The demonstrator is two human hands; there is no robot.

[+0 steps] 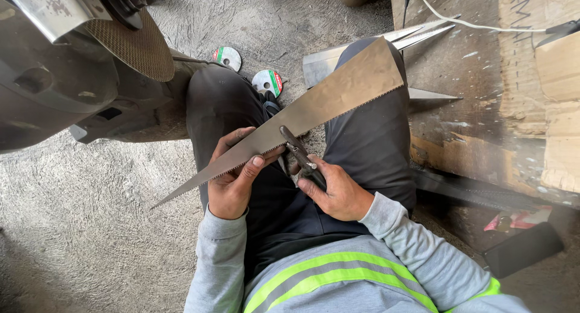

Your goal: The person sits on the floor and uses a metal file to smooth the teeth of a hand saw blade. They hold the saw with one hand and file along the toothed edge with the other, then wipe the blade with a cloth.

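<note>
**Saw blade held across the lap, tool at its teeth**

Workshop floor, rough grey concrete; person seated on it, legs stretched out.

- Saw blade (314, 110): long bare steel triangle, toothed lower edge, lying slantwise over both thighs, tip pointing down-left past the knee.
- Left hand (232, 180): below the blade's narrow half, closed on it, thumb pressed up against the toothed edge.
- Right hand (338, 192): just right of the left, wrapped around a dark hand tool (300, 156) whose nose meets the teeth near mid-blade.
- Step, as judged: teeth being worked one by one; the next tooth calls for a steady blade and a small shift of the tool.
- Above the blade's tip: bench grinder (72, 65), two small discs (267, 81).
- Beyond its wide end: more blades (417, 35), wooden board (483, 95).
</note>
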